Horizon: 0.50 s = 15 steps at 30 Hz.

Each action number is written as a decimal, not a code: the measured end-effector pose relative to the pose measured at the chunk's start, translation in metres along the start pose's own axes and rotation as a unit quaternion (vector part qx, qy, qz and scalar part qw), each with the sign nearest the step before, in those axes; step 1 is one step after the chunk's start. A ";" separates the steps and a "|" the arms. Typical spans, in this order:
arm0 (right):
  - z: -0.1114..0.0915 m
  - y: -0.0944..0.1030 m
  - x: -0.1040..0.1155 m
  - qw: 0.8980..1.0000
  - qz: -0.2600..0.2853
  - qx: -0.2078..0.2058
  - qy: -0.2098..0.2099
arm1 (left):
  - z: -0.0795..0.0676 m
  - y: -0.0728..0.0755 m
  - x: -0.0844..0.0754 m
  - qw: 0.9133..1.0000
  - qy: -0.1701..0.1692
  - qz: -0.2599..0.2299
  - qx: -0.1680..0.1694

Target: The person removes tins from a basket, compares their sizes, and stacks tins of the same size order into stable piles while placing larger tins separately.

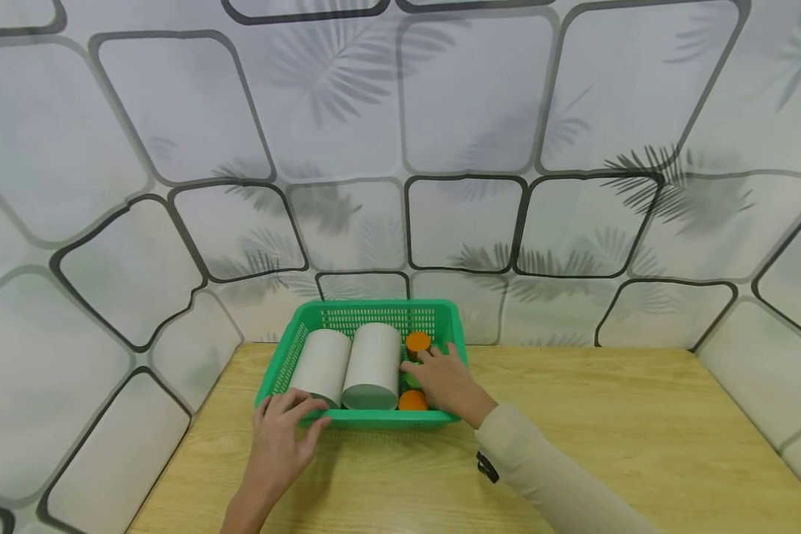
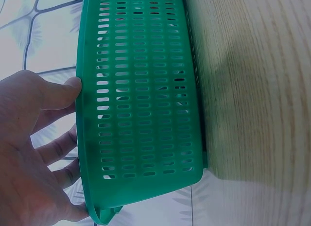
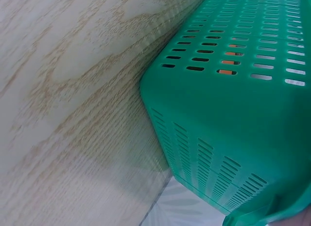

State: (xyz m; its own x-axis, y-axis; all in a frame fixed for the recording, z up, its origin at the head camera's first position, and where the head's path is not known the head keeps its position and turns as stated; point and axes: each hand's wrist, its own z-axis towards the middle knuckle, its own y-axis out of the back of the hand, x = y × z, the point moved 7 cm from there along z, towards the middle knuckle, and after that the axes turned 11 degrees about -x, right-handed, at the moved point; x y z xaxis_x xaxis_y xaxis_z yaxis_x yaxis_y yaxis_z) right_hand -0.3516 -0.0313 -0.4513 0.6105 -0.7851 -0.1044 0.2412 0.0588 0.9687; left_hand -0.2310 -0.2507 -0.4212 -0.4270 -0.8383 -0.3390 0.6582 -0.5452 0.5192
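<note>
Patterned wall, wooden surface, two hands at one basket

Behind the pale wooden surface [image 1: 594,430], the wall [image 1: 470,104] carries dark rounded outlines and grey leaves. From where I stand, the green basket [image 1: 394,417] rests on the surface, near this wall. Inside, a left white cylinder [image 1: 323,360] and a right white cylinder [image 1: 375,360] lie close side by side, each with one end toward the person. Probably they lie so because together they fill most of the width and have little room to roll.

To the right of them is a narrow strip, which suits small pieces: a far orange piece [image 1: 417,342], a near orange piece [image 1: 413,401], and between them a green piece [image 1: 411,380], partly covered.

With its thumb outside and its other fingers over the edge, the left hand [image 1: 282,437] pinches the basket's rim near the front left corner; I judge that this steadies the basket. Over the front right corner comes the right hand [image 1: 449,382], perhaps because this way avoids the cylinders. Its fingers are spread above the small pieces, one just beside the far orange piece. Whether they grasp something I cannot tell, since their undersides are hidden.
</note>
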 end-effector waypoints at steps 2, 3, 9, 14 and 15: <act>0.000 0.001 0.000 1.000 0.002 -0.005 0.002 | 0.000 0.000 0.000 1.000 -0.001 0.001 -0.001; 0.000 0.001 0.000 1.000 0.004 -0.008 0.003 | 0.000 -0.001 0.000 1.000 -0.001 0.001 -0.001; -0.001 0.004 0.000 0.999 0.018 -0.034 0.016 | 0.000 -0.001 0.000 1.000 -0.001 0.001 -0.002; -0.002 0.007 0.000 0.998 0.034 -0.046 0.018 | 0.000 0.000 -0.001 1.000 0.002 0.001 -0.001; -0.003 0.007 0.000 0.998 0.037 -0.047 0.018 | 0.000 0.001 -0.001 1.000 0.003 0.002 -0.001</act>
State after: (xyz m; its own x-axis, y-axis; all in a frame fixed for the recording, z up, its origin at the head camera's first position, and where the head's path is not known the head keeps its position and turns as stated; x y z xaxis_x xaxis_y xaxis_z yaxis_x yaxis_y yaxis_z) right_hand -0.3477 -0.0293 -0.4449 0.6561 -0.7534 -0.0436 0.2636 0.1747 0.9487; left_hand -0.2300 -0.2504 -0.4210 -0.4210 -0.8405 -0.3411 0.6605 -0.5418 0.5197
